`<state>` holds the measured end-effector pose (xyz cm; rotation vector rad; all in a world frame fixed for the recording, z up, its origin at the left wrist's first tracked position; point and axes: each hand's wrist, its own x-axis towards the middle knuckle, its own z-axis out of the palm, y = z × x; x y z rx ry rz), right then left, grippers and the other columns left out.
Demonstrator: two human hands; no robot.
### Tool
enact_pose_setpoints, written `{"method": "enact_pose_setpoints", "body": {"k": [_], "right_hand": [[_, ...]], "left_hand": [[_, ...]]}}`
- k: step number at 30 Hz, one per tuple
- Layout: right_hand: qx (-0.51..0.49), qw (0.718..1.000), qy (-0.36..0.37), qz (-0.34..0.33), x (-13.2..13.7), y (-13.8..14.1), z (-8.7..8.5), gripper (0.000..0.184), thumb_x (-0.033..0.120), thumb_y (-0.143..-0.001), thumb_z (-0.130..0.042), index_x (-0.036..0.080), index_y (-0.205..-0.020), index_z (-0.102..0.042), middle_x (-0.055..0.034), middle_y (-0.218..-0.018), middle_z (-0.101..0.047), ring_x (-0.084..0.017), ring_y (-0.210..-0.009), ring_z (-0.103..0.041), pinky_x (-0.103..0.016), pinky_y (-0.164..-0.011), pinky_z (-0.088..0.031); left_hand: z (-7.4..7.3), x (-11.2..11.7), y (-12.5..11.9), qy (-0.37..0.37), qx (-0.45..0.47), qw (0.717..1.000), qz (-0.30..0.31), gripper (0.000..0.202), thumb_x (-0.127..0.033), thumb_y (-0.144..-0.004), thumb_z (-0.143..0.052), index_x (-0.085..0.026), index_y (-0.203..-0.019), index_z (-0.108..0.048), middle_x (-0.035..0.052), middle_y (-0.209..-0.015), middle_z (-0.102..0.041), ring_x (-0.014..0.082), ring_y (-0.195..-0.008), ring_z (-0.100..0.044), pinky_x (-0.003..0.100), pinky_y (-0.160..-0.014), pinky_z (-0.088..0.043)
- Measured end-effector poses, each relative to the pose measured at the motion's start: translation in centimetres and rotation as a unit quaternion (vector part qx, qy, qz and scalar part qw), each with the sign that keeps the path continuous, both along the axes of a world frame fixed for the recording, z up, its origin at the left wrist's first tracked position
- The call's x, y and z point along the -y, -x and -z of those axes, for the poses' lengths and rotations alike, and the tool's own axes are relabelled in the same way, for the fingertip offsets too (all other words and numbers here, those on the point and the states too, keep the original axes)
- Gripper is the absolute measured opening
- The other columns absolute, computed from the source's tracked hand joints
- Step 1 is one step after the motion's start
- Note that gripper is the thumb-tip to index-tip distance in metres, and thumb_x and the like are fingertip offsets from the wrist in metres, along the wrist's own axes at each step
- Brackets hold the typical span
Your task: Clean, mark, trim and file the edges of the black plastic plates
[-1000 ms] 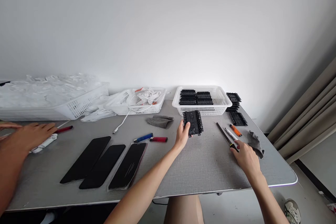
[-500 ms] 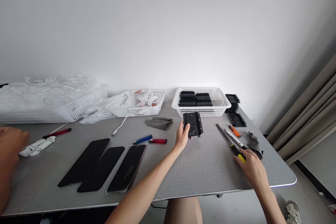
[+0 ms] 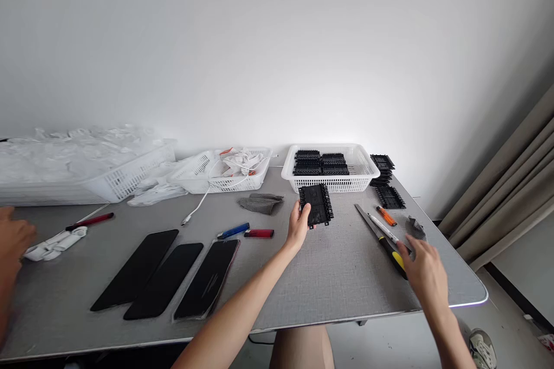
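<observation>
My left hand (image 3: 298,225) is closed on the near edge of a black ribbed plastic part (image 3: 318,204), holding it just in front of a white basket (image 3: 330,186) that has more such parts inside. My right hand (image 3: 425,272) hovers near the table's right front corner, fingers loosely spread and holding nothing. Its fingertips lie beside the yellow-and-black handle of a long file (image 3: 375,232) and reach toward a small grey cloth (image 3: 416,226), which they partly hide.
More black parts (image 3: 389,197) lie right of the basket, with an orange marker (image 3: 386,215) and a white pen (image 3: 381,225) nearby. Three black phone screens (image 3: 165,279) lie front left, beside a blue cutter (image 3: 234,230) and a red lighter (image 3: 258,233). Another person's hand (image 3: 12,242) is at the far left. A curtain (image 3: 502,202) hangs on the right.
My right hand slid right along the file's handle toward the small grey cloth. The other person's hand drew back to the left. My left hand stays on the black part.
</observation>
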<state>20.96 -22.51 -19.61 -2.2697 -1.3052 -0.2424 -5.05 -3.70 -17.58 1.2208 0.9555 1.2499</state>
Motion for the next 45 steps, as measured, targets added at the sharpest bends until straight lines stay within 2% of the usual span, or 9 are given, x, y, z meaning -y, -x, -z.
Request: {"method": "enact_pose_setpoints", "body": {"k": [4,8,12,15,19,23,28,35,45], "right_hand": [[0.035,0.991,0.039,0.125,-0.9,-4.6,0.1,0.062,0.052,-0.094,-0.040,0.009,-0.137,-0.053,-0.0217,-0.121,-0.063,-0.038,-0.111,-0.056,-0.046,-0.085,-0.046],[-0.033,0.984,0.132,0.115,-1.9,-7.1,-0.2,0.045,0.037,-0.096,-0.033,0.014,-0.113,-0.068,-0.0186,-0.105,-0.068,-0.033,-0.094,-0.064,-0.039,-0.070,-0.046],[-0.047,0.991,0.012,0.124,-2.6,-6.8,-3.5,0.037,0.037,-0.092,-0.040,0.015,-0.093,-0.069,-0.0186,-0.097,-0.070,-0.029,-0.080,-0.065,-0.035,-0.063,-0.042],[-0.137,0.982,-0.124,0.043,-4.0,-4.8,-7.1,0.031,0.043,-0.087,-0.049,0.016,-0.088,-0.065,-0.0136,-0.086,-0.071,-0.024,-0.073,-0.064,-0.031,-0.062,-0.042],[-0.241,0.944,-0.171,-0.146,-8.2,0.1,-9.8,0.035,0.049,-0.088,-0.048,0.017,-0.087,-0.062,-0.0059,-0.071,-0.067,-0.018,-0.060,-0.058,-0.026,-0.053,-0.039],[-0.259,0.922,-0.150,-0.247,-13.2,5.9,-9.0,0.031,0.041,-0.090,-0.048,0.015,-0.091,-0.066,-0.0058,-0.074,-0.069,-0.018,-0.064,-0.060,-0.026,-0.060,-0.043],[-0.174,0.914,-0.164,-0.328,-15.7,10.5,-5.8,0.042,0.028,-0.094,-0.039,0.015,-0.126,-0.063,-0.0076,-0.089,-0.070,-0.019,-0.075,-0.065,-0.028,-0.071,-0.048],[-0.027,0.936,-0.056,-0.346,-14.9,10.8,-4.9,0.052,0.021,-0.098,-0.034,0.014,-0.149,-0.042,-0.0074,-0.089,-0.065,-0.019,-0.076,-0.062,-0.027,-0.069,-0.045],[0.023,0.893,0.092,-0.440,-13.1,11.1,-5.1,0.053,0.014,-0.093,-0.041,0.016,-0.146,-0.047,-0.0084,-0.095,-0.070,-0.019,-0.080,-0.065,-0.025,-0.069,-0.043]], "left_hand": [[0.0,0.0,0.0,0.001,0.000,1.000,-0.008,0.046,-0.060,-0.079,-0.062,-0.021,-0.103,-0.058,0.0035,-0.087,-0.062,0.0124,-0.060,-0.055,0.021,-0.043,-0.046],[-0.2,0.2,-0.1,0.005,0.014,1.000,0.000,0.044,-0.060,-0.079,-0.063,-0.022,-0.101,-0.058,0.0030,-0.086,-0.061,0.0138,-0.062,-0.056,0.022,-0.045,-0.047],[-0.6,0.5,-0.1,-0.006,0.022,1.000,-0.006,0.041,-0.056,-0.079,-0.065,-0.021,-0.100,-0.060,0.0038,-0.085,-0.064,0.0153,-0.063,-0.057,0.022,-0.048,-0.047],[-0.8,0.6,-0.1,-0.046,0.039,0.998,-0.011,0.037,-0.050,-0.078,-0.070,-0.021,-0.100,-0.065,0.0070,-0.095,-0.068,0.0208,-0.086,-0.063,0.025,-0.064,-0.052],[-0.8,0.6,-0.3,-0.027,0.106,0.994,0.010,0.035,-0.044,-0.078,-0.072,-0.022,-0.105,-0.066,0.0079,-0.113,-0.069,0.0238,-0.107,-0.063,0.028,-0.081,-0.052],[-0.9,0.8,-0.6,0.057,0.179,0.981,0.052,0.040,-0.044,-0.078,-0.071,-0.024,-0.112,-0.062,0.0062,-0.117,-0.069,0.0247,-0.104,-0.066,0.032,-0.078,-0.054],[-0.9,1.2,-0.9,0.120,0.267,0.952,0.089,0.047,-0.040,-0.081,-0.072,-0.028,-0.124,-0.058,0.0038,-0.132,-0.064,0.0228,-0.123,-0.059,0.036,-0.102,-0.047],[-1.0,1.5,-1.0,0.166,0.307,0.919,0.185,0.057,-0.061,-0.091,-0.049,-0.022,-0.132,-0.059,0.0104,-0.138,-0.060,0.0268,-0.136,-0.048,0.042,-0.114,-0.038],[-3.0,-1.3,1.8,0.143,0.294,0.942,0.072,0.060,-0.063,-0.092,-0.045,-0.013,-0.115,-0.068,0.0133,-0.111,-0.074,0.0272,-0.115,-0.065,0.040,-0.100,-0.051]]}}
